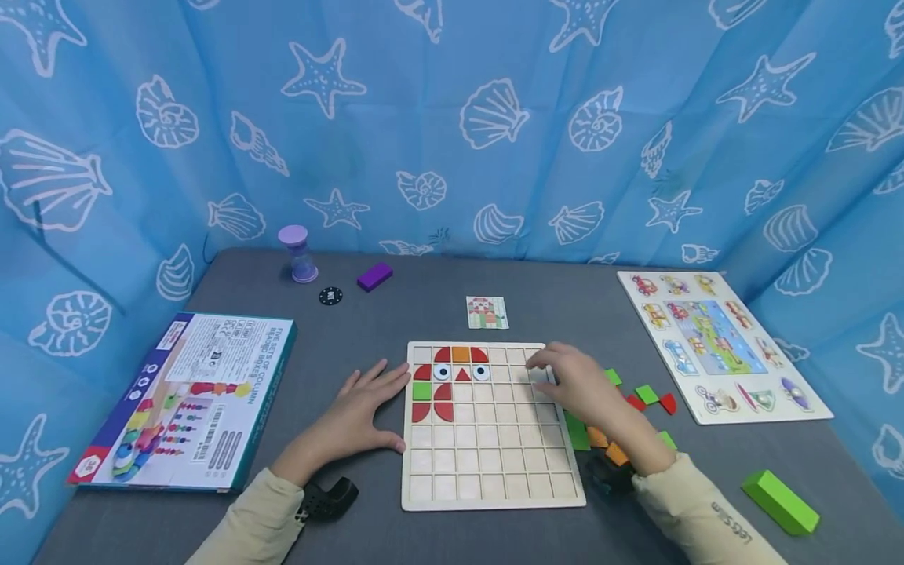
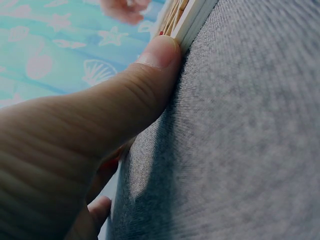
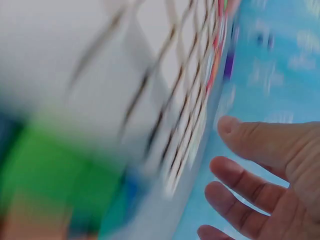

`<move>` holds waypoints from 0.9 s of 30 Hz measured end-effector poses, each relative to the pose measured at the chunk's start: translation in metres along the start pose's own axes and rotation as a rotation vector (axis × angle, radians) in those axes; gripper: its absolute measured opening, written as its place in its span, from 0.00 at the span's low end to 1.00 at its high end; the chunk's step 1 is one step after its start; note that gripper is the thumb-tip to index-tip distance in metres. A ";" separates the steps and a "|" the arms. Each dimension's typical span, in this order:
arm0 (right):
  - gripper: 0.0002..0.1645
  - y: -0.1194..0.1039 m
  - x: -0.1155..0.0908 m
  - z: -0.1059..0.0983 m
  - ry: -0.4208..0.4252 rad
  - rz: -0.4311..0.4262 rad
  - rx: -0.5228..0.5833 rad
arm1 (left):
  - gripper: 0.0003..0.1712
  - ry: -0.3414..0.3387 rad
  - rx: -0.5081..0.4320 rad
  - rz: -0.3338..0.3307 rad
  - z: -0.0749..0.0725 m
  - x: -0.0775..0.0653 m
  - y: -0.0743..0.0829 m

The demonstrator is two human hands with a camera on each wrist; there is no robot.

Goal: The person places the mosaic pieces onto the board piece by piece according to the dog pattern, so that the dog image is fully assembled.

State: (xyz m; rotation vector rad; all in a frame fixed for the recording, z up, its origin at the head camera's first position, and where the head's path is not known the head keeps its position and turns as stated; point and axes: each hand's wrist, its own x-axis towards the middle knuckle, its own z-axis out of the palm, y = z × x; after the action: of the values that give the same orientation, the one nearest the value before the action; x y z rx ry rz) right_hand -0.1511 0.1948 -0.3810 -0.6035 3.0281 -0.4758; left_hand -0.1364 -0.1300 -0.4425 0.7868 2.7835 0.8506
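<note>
A wooden grid board (image 1: pixel 494 488) lies on the dark grey table. Red curved pieces (image 1: pixel 421 412), an orange square (image 1: pixel 461 355), a green square (image 1: pixel 421 391), a red triangle (image 1: pixel 462 376) and two eye pieces (image 1: pixel 442 372) fill some upper-left cells. My left hand (image 1: pixel 360 412) rests with fingers spread at the board's left edge; in the left wrist view the thumb (image 2: pixel 135 92) touches its side. Over the board's right side hovers my right hand (image 1: pixel 582 384), its fingers loosely bent. Nothing shows between those fingers (image 3: pixel 235 197) in the right wrist view.
Loose green, red and orange pieces (image 1: pixel 646 395) lie right of the board, partly behind the right forearm. A small pattern card (image 1: pixel 487 312) lies beyond it. Around stand a box (image 1: pixel 205 392), hourglass (image 1: pixel 300 255), purple block (image 1: pixel 374 276), green block (image 1: pixel 780 502) and picture puzzle (image 1: pixel 720 337).
</note>
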 end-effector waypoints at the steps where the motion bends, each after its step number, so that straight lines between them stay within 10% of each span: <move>1: 0.15 0.013 -0.003 -0.005 0.002 0.028 -0.023 | 0.58 0.006 0.004 0.006 -0.001 0.000 0.000; 10: 0.16 0.081 -0.022 -0.018 -0.122 0.103 -0.090 | 0.58 -0.008 -0.011 -0.011 -0.004 -0.003 -0.001; 27: 0.07 0.081 -0.013 -0.008 -0.049 0.151 -0.141 | 0.58 -0.007 -0.012 -0.016 -0.001 0.002 0.000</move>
State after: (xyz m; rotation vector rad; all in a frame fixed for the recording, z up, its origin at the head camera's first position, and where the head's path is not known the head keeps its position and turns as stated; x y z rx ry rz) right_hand -0.1697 0.2734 -0.3978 -0.3801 3.0480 -0.2406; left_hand -0.1381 -0.1296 -0.4418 0.7631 2.7717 0.8599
